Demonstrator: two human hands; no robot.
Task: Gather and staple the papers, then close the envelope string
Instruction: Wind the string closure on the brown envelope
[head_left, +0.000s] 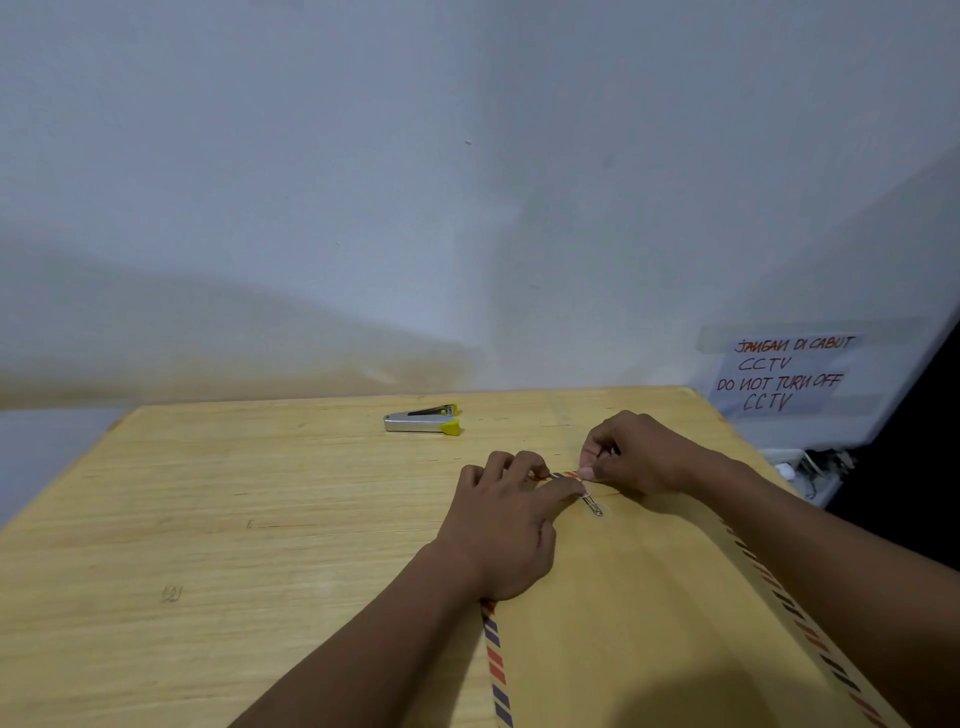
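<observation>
1. A brown envelope (649, 623) with striped edges lay on the wooden surface (208, 519), toward five o'clock.
2. The left hand (498, 530) pressed flat on its flap, forefinger stretched to the clasp (592, 503).
3. The right hand (634, 457), at the envelope's top edge, pinched something thin, likely the string; I couldn't quite tell.
4. A stapler (423, 419) sat apart at eleven o'clock.
</observation>
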